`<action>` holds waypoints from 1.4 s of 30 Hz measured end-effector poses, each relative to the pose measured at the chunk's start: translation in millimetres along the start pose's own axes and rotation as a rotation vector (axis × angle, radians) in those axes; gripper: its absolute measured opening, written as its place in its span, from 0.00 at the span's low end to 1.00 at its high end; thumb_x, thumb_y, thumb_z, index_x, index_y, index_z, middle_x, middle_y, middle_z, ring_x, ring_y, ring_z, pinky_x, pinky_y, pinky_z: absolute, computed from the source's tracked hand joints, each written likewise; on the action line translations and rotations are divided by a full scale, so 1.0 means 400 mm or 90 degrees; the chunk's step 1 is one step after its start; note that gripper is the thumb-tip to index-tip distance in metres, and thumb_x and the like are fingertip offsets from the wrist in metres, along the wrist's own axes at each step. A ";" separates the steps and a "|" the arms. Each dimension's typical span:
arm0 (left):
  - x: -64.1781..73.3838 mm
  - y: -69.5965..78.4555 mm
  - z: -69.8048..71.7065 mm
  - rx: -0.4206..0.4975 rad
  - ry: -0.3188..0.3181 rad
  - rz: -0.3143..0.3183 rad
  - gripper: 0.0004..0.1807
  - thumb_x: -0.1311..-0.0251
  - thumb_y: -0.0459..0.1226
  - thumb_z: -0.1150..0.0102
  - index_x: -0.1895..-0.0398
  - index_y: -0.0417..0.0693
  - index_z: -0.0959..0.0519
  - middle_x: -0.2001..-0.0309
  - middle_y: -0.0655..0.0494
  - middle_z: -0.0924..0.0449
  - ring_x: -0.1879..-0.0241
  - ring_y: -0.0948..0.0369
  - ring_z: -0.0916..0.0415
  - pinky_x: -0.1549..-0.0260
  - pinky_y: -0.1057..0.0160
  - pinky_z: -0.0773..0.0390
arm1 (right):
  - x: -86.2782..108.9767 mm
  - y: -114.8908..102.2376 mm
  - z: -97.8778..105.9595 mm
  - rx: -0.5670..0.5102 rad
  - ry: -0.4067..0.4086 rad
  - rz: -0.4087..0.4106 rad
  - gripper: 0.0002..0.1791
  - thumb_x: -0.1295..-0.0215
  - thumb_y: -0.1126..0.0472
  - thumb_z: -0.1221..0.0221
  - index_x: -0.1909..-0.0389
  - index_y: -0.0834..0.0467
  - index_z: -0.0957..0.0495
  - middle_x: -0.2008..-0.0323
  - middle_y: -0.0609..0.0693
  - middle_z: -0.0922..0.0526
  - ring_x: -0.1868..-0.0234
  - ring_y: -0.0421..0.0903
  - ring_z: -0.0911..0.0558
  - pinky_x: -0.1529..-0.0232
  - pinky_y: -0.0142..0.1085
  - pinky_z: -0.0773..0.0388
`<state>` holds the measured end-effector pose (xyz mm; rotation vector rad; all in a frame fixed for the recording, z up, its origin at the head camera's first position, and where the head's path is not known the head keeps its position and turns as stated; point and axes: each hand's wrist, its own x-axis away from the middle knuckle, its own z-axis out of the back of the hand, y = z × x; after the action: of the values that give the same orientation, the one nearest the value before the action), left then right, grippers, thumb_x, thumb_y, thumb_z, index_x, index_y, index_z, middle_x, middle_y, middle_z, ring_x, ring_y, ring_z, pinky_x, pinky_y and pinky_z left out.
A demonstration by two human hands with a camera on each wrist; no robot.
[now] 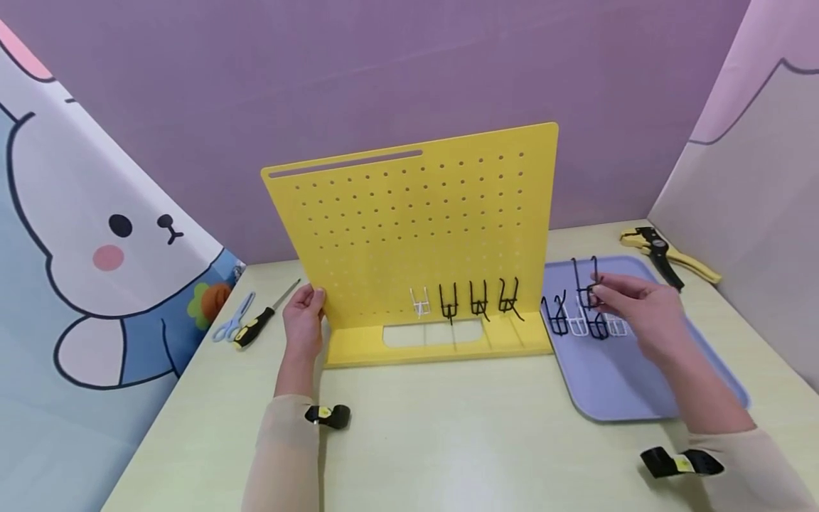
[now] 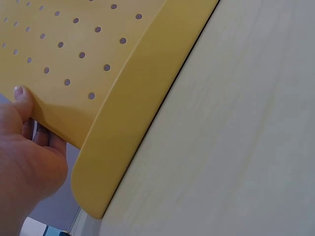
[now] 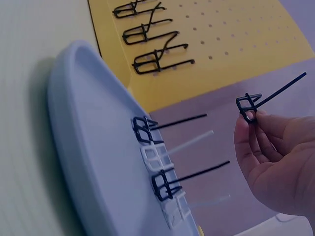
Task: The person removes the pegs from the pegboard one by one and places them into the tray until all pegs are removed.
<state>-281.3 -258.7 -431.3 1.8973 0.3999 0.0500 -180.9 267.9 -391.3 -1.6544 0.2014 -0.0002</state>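
A yellow pegboard (image 1: 409,213) stands upright on its base on the table. My left hand (image 1: 304,320) grips its left edge, thumb on the front face in the left wrist view. Low on the board hang a white wire hook (image 1: 419,304) and three black wire hooks (image 1: 448,310) in a row. Over the tray, my right hand (image 1: 643,313) pinches another black wire hook (image 3: 247,107) between thumb and fingers, its long prongs pointing up in the head view. Below it, black hooks (image 3: 165,186) and white hooks (image 3: 153,156) lie in the blue tray (image 1: 630,384).
Scissors (image 1: 235,318) and a black-and-yellow screwdriver (image 1: 256,327) lie left of the board. Yellow-handled wire strippers (image 1: 668,254) rest behind the tray at the right. A purple backdrop (image 1: 409,71) rises behind the table.
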 end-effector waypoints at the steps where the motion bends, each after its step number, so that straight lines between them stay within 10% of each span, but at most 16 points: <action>1: 0.004 0.006 -0.003 0.000 -0.002 -0.001 0.12 0.31 0.26 0.43 0.65 0.51 0.16 0.71 0.58 0.16 0.70 0.66 0.22 0.67 0.70 0.21 | 0.002 -0.004 0.006 0.003 0.013 -0.002 0.11 0.33 0.68 0.34 0.61 0.46 0.11 0.66 0.39 0.11 0.67 0.36 0.13 0.63 0.28 0.18; 19: -0.004 -0.005 0.001 -0.002 0.013 0.001 0.11 0.31 0.27 0.42 0.65 0.51 0.15 0.71 0.59 0.16 0.70 0.67 0.21 0.67 0.71 0.20 | -0.018 0.031 0.127 -0.026 0.112 -0.022 0.16 0.34 0.70 0.35 0.68 0.43 0.12 0.71 0.38 0.13 0.72 0.36 0.13 0.68 0.27 0.18; 29: 0.000 -0.011 -0.005 -0.007 0.024 -0.019 0.10 0.31 0.27 0.40 0.66 0.51 0.15 0.74 0.59 0.19 0.73 0.67 0.25 0.71 0.72 0.24 | -0.029 0.064 0.168 0.135 0.132 -0.057 0.21 0.30 0.69 0.39 0.70 0.35 0.16 0.72 0.29 0.17 0.72 0.31 0.16 0.69 0.26 0.18; 34: 0.000 -0.010 -0.003 -0.006 0.024 -0.006 0.10 0.31 0.28 0.40 0.66 0.51 0.15 0.74 0.59 0.19 0.72 0.66 0.24 0.71 0.72 0.23 | -0.027 0.084 0.184 0.293 0.115 -0.075 0.11 0.28 0.62 0.39 0.50 0.63 0.16 0.72 0.26 0.19 0.73 0.28 0.17 0.70 0.25 0.19; 42: 0.001 0.001 -0.002 -0.001 0.010 0.008 0.12 0.31 0.27 0.42 0.66 0.52 0.15 0.72 0.59 0.17 0.71 0.66 0.22 0.68 0.70 0.21 | -0.021 0.097 0.186 0.472 0.082 -0.111 0.23 0.28 0.60 0.39 0.43 0.75 0.24 0.57 0.65 0.14 0.74 0.29 0.19 0.72 0.27 0.20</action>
<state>-281.0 -257.8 -430.5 1.8988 0.3992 0.0737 -185.1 339.3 -435.8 -0.9260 0.1300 -0.2826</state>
